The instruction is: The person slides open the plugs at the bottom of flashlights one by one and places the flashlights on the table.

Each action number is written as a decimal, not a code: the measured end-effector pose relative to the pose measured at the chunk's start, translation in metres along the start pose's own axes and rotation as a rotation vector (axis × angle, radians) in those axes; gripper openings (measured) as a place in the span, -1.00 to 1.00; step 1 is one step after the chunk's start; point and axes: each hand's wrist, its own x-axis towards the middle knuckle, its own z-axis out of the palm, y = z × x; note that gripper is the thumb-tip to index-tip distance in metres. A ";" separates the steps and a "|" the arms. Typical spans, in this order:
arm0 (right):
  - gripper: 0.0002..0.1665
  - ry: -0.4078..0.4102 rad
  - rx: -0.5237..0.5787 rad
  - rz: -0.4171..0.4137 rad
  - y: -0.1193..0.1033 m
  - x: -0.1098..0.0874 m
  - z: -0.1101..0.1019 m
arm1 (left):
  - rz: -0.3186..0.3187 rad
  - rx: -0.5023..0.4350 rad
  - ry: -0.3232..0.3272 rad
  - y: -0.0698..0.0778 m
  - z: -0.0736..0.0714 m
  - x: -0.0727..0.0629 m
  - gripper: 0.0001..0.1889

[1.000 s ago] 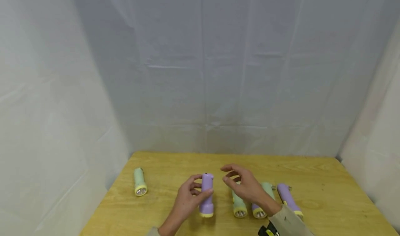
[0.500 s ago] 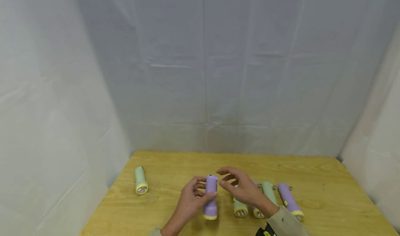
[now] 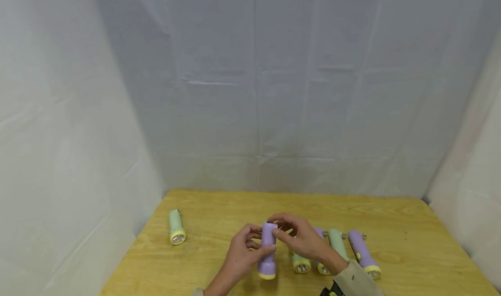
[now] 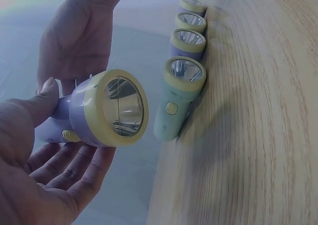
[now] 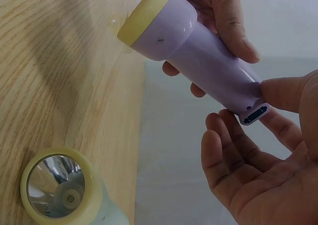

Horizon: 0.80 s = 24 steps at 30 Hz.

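Observation:
In the head view a purple flashlight (image 3: 268, 239) with a yellow rim is held tail up above the table. My left hand (image 3: 242, 252) grips its barrel, thumb on the near side and fingers behind. At the tail is my right hand (image 3: 303, 239), its thumb and index finger pinching the end. The right wrist view shows a small dark slot in the tail of the purple flashlight (image 5: 213, 63). From the left wrist, its clear lens and yellow switch (image 4: 69, 135) show.
Right of the hands, several flashlights lie in a row: a green one (image 3: 302, 264), partly hidden, then a purple one (image 3: 323, 268), another green (image 3: 337, 240) and another purple (image 3: 361, 248). A lone green flashlight (image 3: 177, 226) lies at left on the wooden table (image 3: 219, 204).
My left hand has moved slightly right with the purple flashlight. My right hand, apart from it earlier, has come left and taken hold of the tail end.

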 end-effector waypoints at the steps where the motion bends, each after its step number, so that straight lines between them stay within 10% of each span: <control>1: -0.60 -0.005 0.002 -0.003 0.000 0.000 0.000 | -0.005 0.002 -0.004 0.000 0.000 0.000 -0.51; 24: -0.59 0.035 0.096 -0.027 0.004 -0.012 0.007 | -0.035 -0.032 -0.092 0.004 0.006 -0.006 -0.45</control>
